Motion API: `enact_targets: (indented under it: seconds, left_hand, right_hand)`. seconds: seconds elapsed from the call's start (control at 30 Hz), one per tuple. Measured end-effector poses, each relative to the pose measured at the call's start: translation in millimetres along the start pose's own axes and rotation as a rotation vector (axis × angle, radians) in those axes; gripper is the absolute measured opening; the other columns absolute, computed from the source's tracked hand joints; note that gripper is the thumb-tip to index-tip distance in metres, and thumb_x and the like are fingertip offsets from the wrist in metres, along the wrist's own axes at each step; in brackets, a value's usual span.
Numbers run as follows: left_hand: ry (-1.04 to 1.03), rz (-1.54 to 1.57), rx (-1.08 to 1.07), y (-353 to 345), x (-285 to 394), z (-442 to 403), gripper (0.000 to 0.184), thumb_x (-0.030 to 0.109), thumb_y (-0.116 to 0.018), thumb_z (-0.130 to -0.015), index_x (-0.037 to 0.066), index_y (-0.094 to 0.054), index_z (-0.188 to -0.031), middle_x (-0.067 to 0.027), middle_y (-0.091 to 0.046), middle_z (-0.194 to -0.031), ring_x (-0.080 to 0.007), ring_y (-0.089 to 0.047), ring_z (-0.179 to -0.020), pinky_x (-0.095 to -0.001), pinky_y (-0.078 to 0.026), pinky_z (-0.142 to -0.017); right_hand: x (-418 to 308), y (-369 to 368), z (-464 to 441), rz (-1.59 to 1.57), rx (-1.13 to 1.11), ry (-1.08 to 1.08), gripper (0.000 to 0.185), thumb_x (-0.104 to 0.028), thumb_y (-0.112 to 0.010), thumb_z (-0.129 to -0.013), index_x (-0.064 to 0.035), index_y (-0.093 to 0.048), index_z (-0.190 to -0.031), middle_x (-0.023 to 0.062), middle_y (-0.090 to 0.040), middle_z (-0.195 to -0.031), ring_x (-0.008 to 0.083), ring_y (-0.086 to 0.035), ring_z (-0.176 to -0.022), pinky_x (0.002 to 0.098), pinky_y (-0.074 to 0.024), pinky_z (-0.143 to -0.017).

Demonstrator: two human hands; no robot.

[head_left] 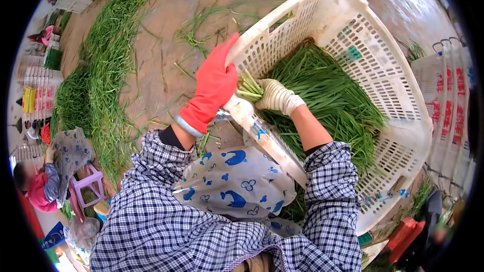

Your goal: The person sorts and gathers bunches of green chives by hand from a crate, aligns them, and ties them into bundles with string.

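Note:
My right hand [278, 97], in a white striped glove, grips a bunch of long leafy greens [249, 86] near their pale, cut ends. The ends point left over the rim of a white slotted plastic basket [388, 65]. More dark green leaves [322, 85] lie heaped inside, beneath and right of that hand. Close to the cut ends is my left hand [216, 81] in a red rubber glove, its fingers stretched toward the upper right along the basket's edge. Whether its thumb touches the stalks I cannot tell.
Loose greens [108, 70] lie in a long pile on the wet brown floor [166, 30]. A whale-print apron [234, 181] covers my lap. At lower left a person [43, 186] is beside a purple stool [88, 186]. White bags with red print [448, 100] stand at right.

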State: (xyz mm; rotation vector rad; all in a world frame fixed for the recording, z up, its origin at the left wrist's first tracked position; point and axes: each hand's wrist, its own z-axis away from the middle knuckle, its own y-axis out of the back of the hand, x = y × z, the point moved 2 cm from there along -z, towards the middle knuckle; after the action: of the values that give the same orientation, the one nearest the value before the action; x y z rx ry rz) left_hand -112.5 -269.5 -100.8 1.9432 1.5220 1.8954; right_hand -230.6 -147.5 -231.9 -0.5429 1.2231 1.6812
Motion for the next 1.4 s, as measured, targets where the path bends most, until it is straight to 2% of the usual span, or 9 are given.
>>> enact_targets:
  seconds: [0.1,0.2,0.4,0.63,0.8,0.87,1.1,1.3,1.4]
  left_hand:
    - [0.002,0.021,0.001,-1,-4,-1,0.059,0.000,-0.049,-0.081,0.014,-0.048,-0.138,-0.0159,-0.055,-0.132,-0.0321,-0.054,-0.121,-0.0355,-0.043,-0.101]
    - [0.026,0.040,-0.014,-4,-4,-2,0.060,0.000,-0.050,-0.081,0.014,-0.047,-0.139,-0.0159,-0.055,-0.133,-0.0312,-0.053,-0.123,-0.0350,-0.042,-0.102]
    - [-0.092,-0.094,-0.015,-12,-4,-12,0.065,0.016,-0.058,-0.087,0.006,-0.034,-0.146,-0.0186,-0.048,-0.140,-0.0339,-0.048,-0.127,-0.0377,-0.038,-0.106]
    - [-0.801,0.702,-0.294,9,230,-47,0.089,0.052,-0.055,-0.092,0.003,-0.012,-0.153,-0.0189,-0.029,-0.153,-0.0275,-0.025,-0.142,-0.0396,-0.021,-0.114]
    - [-0.228,1.172,-1.148,-102,259,-24,0.072,0.057,-0.055,-0.090,0.003,-0.048,-0.138,-0.0092,-0.058,-0.131,-0.0153,-0.054,-0.119,-0.0301,-0.044,-0.101]
    - [0.651,1.765,-1.529,-102,263,15,0.044,0.027,-0.060,-0.095,0.006,-0.054,-0.133,-0.0071,-0.066,-0.120,-0.0138,-0.064,-0.106,-0.0256,-0.053,-0.091]
    - [0.371,1.066,-1.309,-212,194,53,0.057,0.021,-0.067,-0.089,0.007,-0.046,-0.139,-0.0041,-0.056,-0.131,-0.0131,-0.053,-0.116,-0.0286,-0.045,-0.097]
    - [0.811,1.186,-1.173,-299,190,22,0.044,0.026,-0.062,-0.092,0.014,-0.052,-0.134,-0.0069,-0.060,-0.125,-0.0166,-0.061,-0.107,-0.0357,-0.052,-0.089]
    - [0.540,1.083,-1.102,-308,193,40,0.041,0.022,-0.062,-0.092,0.012,-0.054,-0.130,-0.0069,-0.062,-0.122,-0.0169,-0.063,-0.103,-0.0350,-0.054,-0.085]
  right_hand:
    - [-14,38,34,-0.511,0.070,0.207,0.046,0.004,-0.076,-0.064,-0.0045,-0.065,-0.107,-0.0033,-0.067,-0.101,0.0102,-0.060,-0.092,0.0300,-0.0503,-0.084]
    - [-62,112,123,-0.815,0.399,0.267,0.052,0.007,-0.075,-0.065,-0.0079,-0.059,-0.112,-0.0007,-0.062,-0.107,0.0171,-0.058,-0.102,0.0322,-0.0492,-0.090]
    - [-142,204,299,-0.447,0.773,0.949,0.048,0.000,-0.069,-0.073,-0.0024,-0.053,-0.118,0.0099,-0.063,-0.109,0.0247,-0.059,-0.106,0.0440,-0.0484,-0.098]
    - [-182,216,375,-0.607,0.770,0.921,0.054,-0.020,-0.072,-0.080,0.0021,-0.051,-0.124,0.0174,-0.063,-0.109,0.0306,-0.062,-0.104,0.0482,-0.0500,-0.096]
    - [-113,222,344,-0.906,1.007,0.429,0.084,-0.063,-0.065,-0.078,-0.0010,-0.049,-0.133,0.0173,-0.062,-0.115,0.0292,-0.062,-0.102,0.0393,-0.0507,-0.094]
    - [-37,200,335,-1.100,1.142,0.159,0.090,-0.073,-0.057,-0.078,-0.0029,-0.050,-0.133,0.0154,-0.061,-0.120,0.0268,-0.059,-0.109,0.0374,-0.0468,-0.099]
    - [46,44,324,-1.496,1.158,-0.013,0.068,-0.011,-0.075,-0.082,-0.0023,-0.037,-0.138,0.0125,-0.059,-0.118,0.0248,-0.059,-0.103,0.0399,-0.0498,-0.093]
    - [132,107,306,-1.148,1.381,-0.151,0.063,-0.011,-0.064,-0.084,-0.0061,-0.037,-0.141,0.0116,-0.059,-0.122,0.0246,-0.061,-0.105,0.0341,-0.0513,-0.090]
    - [133,102,303,-1.386,1.356,-0.015,0.068,-0.012,-0.064,-0.085,-0.0092,-0.032,-0.144,0.0120,-0.058,-0.121,0.0243,-0.059,-0.104,0.0353,-0.0515,-0.088]
